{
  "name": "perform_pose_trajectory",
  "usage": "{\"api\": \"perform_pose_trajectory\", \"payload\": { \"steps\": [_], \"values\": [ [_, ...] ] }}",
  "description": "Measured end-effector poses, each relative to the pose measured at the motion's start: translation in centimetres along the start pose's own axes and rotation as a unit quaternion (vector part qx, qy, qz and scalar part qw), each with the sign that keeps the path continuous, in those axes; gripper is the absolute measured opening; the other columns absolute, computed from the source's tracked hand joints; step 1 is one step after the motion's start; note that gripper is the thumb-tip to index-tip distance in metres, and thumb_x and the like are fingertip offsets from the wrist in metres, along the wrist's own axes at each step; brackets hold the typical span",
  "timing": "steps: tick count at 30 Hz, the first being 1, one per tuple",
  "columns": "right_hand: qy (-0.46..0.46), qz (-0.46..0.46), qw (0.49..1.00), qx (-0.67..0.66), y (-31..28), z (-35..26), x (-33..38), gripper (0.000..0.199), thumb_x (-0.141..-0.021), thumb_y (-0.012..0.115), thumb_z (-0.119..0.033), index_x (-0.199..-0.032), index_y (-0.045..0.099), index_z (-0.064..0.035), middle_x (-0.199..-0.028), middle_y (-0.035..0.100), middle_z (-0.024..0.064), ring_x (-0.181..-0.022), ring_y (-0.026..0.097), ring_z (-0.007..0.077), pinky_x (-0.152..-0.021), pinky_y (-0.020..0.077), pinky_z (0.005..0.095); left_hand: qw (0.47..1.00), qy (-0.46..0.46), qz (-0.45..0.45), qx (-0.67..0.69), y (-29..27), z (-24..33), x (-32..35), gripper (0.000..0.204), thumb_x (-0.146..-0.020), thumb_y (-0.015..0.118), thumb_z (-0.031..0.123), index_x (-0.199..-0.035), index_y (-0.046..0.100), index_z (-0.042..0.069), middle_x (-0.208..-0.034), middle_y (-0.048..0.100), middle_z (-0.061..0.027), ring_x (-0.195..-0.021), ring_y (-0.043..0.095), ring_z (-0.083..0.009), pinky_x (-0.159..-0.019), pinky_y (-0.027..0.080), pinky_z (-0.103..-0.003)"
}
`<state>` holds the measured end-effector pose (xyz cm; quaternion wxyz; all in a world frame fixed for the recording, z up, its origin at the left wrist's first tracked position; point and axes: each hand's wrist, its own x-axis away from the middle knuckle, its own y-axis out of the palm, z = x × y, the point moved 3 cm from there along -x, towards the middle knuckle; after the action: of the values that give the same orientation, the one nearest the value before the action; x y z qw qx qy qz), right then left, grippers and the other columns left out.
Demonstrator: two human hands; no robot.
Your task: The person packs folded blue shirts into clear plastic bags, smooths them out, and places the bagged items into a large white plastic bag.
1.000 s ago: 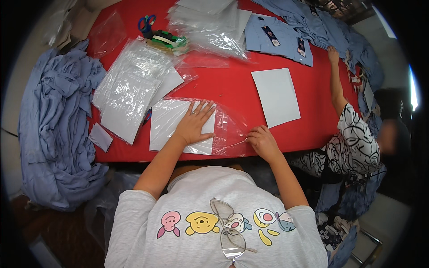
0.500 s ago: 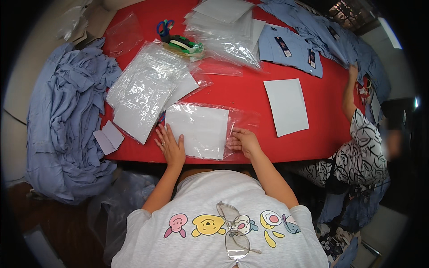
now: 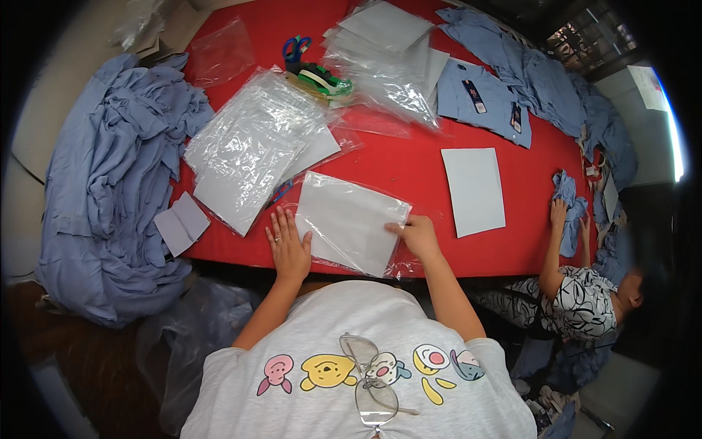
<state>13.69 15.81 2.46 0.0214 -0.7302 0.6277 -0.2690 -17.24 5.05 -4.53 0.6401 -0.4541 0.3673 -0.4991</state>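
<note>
A clear plastic bag with a white sheet in it (image 3: pixel 349 223) lies slightly turned on the red table in front of me. The right edge of this bag is pinched in my right hand (image 3: pixel 419 238), with the thumb on top and the other fingers mostly hidden. My left hand (image 3: pixel 290 252) rests flat on the tablecloth by the bag's lower left corner, fingers spread, a ring on one of them. Left of the bag is a pile of plastic bags with white sheets (image 3: pixel 248 161). A separate white sheet (image 3: pixel 474 192) lies to the right.
Blue garments are heaped at the left (image 3: pixel 110 190). A spiral notebook (image 3: pixel 181 225) lies near the front edge. Farther back are scissors (image 3: pixel 295 50), a green tape dispenser (image 3: pixel 322 79), more bags (image 3: pixel 380 58) and folded blue shirts (image 3: pixel 482 102). At right, a co-worker (image 3: pixel 585 300) handles a blue garment (image 3: pixel 567 212).
The bag in front of me has turned clockwise, and my right hand now grips its right edge. My left hand stays flat. The co-worker now has a blue garment on the table.
</note>
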Motion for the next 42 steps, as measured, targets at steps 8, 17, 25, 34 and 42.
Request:
{"api": "perform_pose_trajectory", "payload": {
  "steps": [8,17,25,34,42],
  "values": [
    [-0.021,0.227,0.952,-0.204,-24.2,-1.6,7.8,0.027,-0.101,0.078,-0.016,-0.118,0.077,0.0042,-0.106,0.080,0.0085,-0.086,0.073,0.0113,-0.078,0.0571,0.0251,1.000,0.002,-0.003,-0.012,0.1,-0.3,0.2,0.083,-0.111,0.052,0.041,-0.172,0.015,-0.003,-0.181,0.006,-0.0238,-0.168,0.005,-0.0429,-0.133,0.006,-0.062],
    [0.127,0.353,0.861,-0.344,-22.6,14.4,-0.7,0.036,-0.101,0.081,-0.029,-0.116,0.067,0.0001,-0.090,0.067,0.0067,-0.081,0.073,0.0221,-0.072,0.0655,0.0372,0.990,0.128,-0.032,0.056,-3.3,5.5,-1.0,0.076,-0.110,0.054,0.045,-0.171,0.028,0.007,-0.181,0.008,-0.0219,-0.167,0.006,-0.0443,-0.132,0.006,-0.063],
    [-0.142,0.329,0.916,0.181,-12.1,10.4,7.7,0.022,-0.104,0.071,-0.018,-0.095,0.072,0.0016,-0.087,0.063,0.0107,-0.078,0.062,0.0210,-0.072,0.0498,0.0362,0.955,0.276,-0.105,0.019,2.2,12.3,-1.3,0.074,-0.105,0.057,0.059,-0.170,0.038,0.028,-0.182,0.012,-0.0185,-0.167,0.008,-0.0446,-0.131,0.007,-0.068],
    [-0.256,0.177,0.936,0.163,-2.6,5.7,7.8,0.033,-0.085,0.082,-0.015,-0.113,0.070,-0.0025,-0.121,0.064,0.0170,-0.112,0.064,0.0371,-0.097,0.0514,0.0476,0.970,0.233,-0.066,0.012,3.7,15.4,-1.2,0.078,-0.104,0.059,0.057,-0.171,0.036,0.025,-0.181,0.013,-0.0223,-0.165,0.012,-0.0475,-0.129,0.007,-0.070],
    [-0.352,0.041,0.914,0.197,-0.3,5.5,7.9,0.049,-0.088,0.081,-0.018,-0.132,0.065,-0.0036,-0.140,0.061,0.0201,-0.131,0.058,0.0408,-0.114,0.0453,0.0517,0.962,0.250,-0.100,0.030,3.6,15.7,-0.5,0.074,-0.106,0.060,0.047,-0.171,0.035,0.024,-0.181,0.015,-0.0204,-0.166,0.015,-0.0439,-0.130,0.011,-0.068]
  ]
}}
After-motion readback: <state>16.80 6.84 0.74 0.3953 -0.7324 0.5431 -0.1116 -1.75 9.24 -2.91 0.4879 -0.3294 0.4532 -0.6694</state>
